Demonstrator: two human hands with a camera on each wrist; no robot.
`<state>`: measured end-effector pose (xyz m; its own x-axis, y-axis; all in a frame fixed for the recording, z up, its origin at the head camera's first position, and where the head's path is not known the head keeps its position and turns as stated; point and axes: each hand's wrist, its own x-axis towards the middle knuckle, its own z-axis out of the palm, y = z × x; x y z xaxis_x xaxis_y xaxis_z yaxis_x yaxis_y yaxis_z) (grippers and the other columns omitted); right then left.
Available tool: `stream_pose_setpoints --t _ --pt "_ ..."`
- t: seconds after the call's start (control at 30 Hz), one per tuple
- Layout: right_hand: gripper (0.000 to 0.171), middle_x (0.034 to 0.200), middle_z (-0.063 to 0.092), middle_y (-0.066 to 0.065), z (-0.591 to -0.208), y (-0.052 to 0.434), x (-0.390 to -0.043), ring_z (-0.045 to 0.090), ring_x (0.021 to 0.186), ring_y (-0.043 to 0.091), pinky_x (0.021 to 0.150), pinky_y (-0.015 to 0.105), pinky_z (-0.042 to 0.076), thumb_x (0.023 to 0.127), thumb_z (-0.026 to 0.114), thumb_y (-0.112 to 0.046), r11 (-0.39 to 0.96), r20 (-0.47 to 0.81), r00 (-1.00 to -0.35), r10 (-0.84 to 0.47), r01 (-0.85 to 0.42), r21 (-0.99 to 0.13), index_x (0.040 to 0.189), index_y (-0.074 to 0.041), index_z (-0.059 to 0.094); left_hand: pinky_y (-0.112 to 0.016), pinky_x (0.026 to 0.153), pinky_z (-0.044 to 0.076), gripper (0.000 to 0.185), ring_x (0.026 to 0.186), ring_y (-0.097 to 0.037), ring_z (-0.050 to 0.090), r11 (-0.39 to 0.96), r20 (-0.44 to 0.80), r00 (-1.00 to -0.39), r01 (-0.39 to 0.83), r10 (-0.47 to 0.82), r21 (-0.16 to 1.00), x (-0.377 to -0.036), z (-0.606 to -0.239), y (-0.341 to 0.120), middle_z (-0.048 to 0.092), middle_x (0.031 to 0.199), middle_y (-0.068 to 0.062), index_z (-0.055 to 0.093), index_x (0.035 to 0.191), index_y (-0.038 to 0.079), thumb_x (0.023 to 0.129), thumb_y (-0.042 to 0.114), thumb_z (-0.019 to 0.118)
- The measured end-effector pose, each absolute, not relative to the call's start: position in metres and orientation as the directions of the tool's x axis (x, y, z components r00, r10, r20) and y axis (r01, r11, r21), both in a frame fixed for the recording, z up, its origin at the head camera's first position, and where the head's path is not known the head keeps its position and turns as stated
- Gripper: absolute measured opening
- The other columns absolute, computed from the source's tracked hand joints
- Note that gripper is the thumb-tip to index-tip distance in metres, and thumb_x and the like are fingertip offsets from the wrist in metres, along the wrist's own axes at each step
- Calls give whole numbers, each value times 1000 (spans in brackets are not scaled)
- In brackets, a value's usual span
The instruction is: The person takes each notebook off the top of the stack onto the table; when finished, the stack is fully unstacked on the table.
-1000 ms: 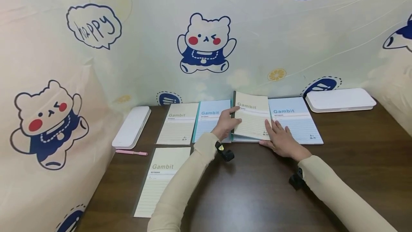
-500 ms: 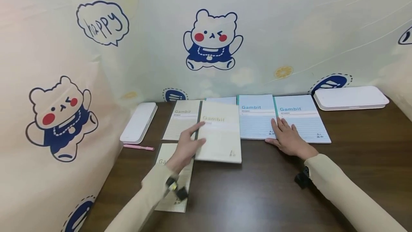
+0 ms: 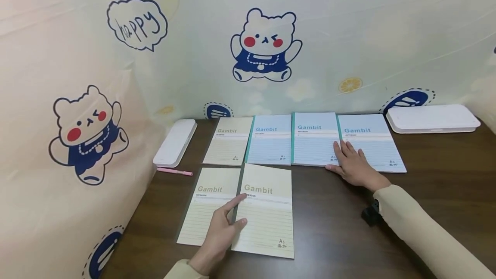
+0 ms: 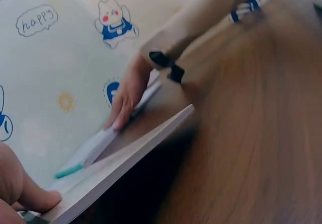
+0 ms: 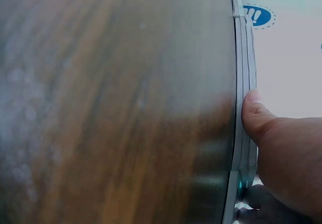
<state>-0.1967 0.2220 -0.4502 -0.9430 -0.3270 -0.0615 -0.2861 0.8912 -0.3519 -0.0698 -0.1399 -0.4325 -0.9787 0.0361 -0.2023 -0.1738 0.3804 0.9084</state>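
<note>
My left hand (image 3: 218,231) pinches a cream Gambit notebook (image 3: 267,223) by its dark spine, thumb on the cover. In the left wrist view this notebook (image 4: 123,166) is tilted, with dark shadow under its near edge. It lies beside another cream notebook (image 3: 211,210), overlapping its right edge in the head view. My right hand (image 3: 354,165) rests with fingers spread across two blue notebooks, the left one (image 3: 313,143) and the right one (image 3: 381,143). From the right wrist, its thumb (image 5: 254,116) presses the front edges of a notebook stack (image 5: 243,63).
In the back row are also a cream notebook (image 3: 226,141) and a blue notebook (image 3: 268,141). White cases stand at the left (image 3: 175,143) and right (image 3: 433,119). A pink pen (image 3: 175,172) lies before the left case. A printed cloth (image 3: 193,55) hangs behind the brown table (image 3: 329,227).
My left hand has brought the cream notebook from on top of the blue ones leftward and down to the front row. The blue notebooks beneath now show. The right hand stays on the blue notebooks.
</note>
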Motion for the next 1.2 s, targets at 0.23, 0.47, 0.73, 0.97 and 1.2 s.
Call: stream_pose_setpoints --t 0.23,0.47,0.73,0.97,1.2 --pt "82 144 8 32 -452 224 -198 7 131 47 98 66 7 90 45 -48 892 -46 -945 -323 -288 -349 141 8 14 -53 97 31 60 121 -35 42 585 -67 -991 11 112 811 -78 -439 -141 49 126 -13 49 129 12 73 -4 64" --pt "82 144 9 32 -452 224 -199 7 131 47 98 66 8 90 45 -49 896 -43 -946 -322 -289 -337 140 8 14 -53 79 45 54 105 -38 48 761 45 -986 153 161 630 -78 -436 -132 48 113 -24 54 121 -3 69 -2 68" --pt "80 144 9 32 -452 225 -199 7 131 47 98 66 8 90 45 -47 890 -46 -943 -329 -294 -349 140 8 14 -47 70 48 53 99 -36 45 792 56 -985 163 161 589 -78 -437 -127 44 114 -29 56 117 -6 66 -4 68" --pt "81 144 9 31 -452 225 -199 7 131 47 98 66 7 90 45 -48 891 -60 -942 -330 -290 -350 141 7 14 -34 69 42 51 94 -27 43 799 64 -985 170 163 578 -76 -440 -127 45 113 -26 57 117 -4 68 -2 68" --pt "79 144 9 32 -450 224 -198 7 130 49 99 65 7 91 44 -46 890 -61 -940 -336 -296 -347 140 8 14 -34 70 38 50 96 -31 38 803 118 -977 214 179 557 -73 -443 -124 44 110 -29 58 116 -6 67 -4 68"
